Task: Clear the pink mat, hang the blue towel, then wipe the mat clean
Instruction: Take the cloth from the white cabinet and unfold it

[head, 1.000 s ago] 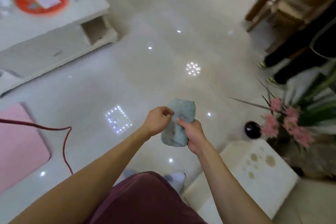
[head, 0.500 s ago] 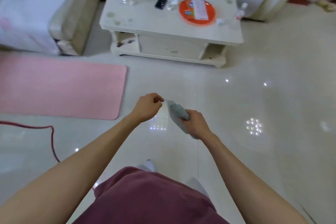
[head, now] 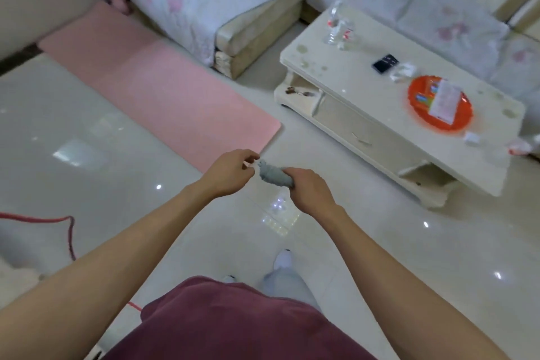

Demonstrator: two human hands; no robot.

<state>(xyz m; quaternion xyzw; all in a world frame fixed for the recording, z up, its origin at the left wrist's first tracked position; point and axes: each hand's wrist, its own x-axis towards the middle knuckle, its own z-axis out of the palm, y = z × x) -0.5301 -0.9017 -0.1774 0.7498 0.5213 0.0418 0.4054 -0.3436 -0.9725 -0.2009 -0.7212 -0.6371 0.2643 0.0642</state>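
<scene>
Right hand [head: 309, 193] fingers curled round a bunched grey-blue cloth [head: 274, 176], over the glossy tile floor [head: 87, 184] just off the pink mat [head: 152, 88] at its rounded near corner. Left hand [head: 230, 172] fingers curled beside the cloth tip, contact unclear. Mat flat, matte; open floor left, white counter [head: 365, 90] right.

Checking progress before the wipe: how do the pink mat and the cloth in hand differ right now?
The pink mat lies flat and spread out on the floor; the cloth is bunched up, gripped in the right hand above the floor. The pink mat is much larger; the cloth is small and grey-blue. Both are plain, without pattern.
</scene>
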